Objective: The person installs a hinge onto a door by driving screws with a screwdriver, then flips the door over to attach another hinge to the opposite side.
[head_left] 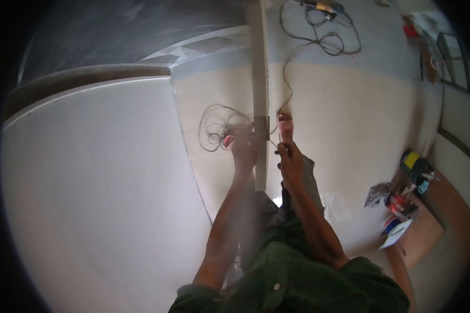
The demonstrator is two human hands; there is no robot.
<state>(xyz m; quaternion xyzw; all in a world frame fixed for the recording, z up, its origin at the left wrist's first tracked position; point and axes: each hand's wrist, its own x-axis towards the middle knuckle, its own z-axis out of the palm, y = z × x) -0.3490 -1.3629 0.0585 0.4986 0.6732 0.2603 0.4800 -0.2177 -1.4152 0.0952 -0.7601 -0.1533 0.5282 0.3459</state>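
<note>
A narrow upright door edge (260, 68) runs down the middle of the head view, with a metal plate (267, 128) set on it. At its left side is my left hand (244, 150), its fingers bent against the edge beside the plate and partly blurred. On the right, my right hand (292, 164) is closed around a dark-handled tool (285, 197) that I cannot identify for certain. A thin shaft (273, 144) points from near that hand towards the plate.
Loose cable coils (222, 128) lie on the floor to the left. Farther off, a corded power tool (322, 7) rests on the floor amid its looped cable (331, 49). At right are a green tool (416, 166), a red item (400, 204) and a wooden board (420, 229).
</note>
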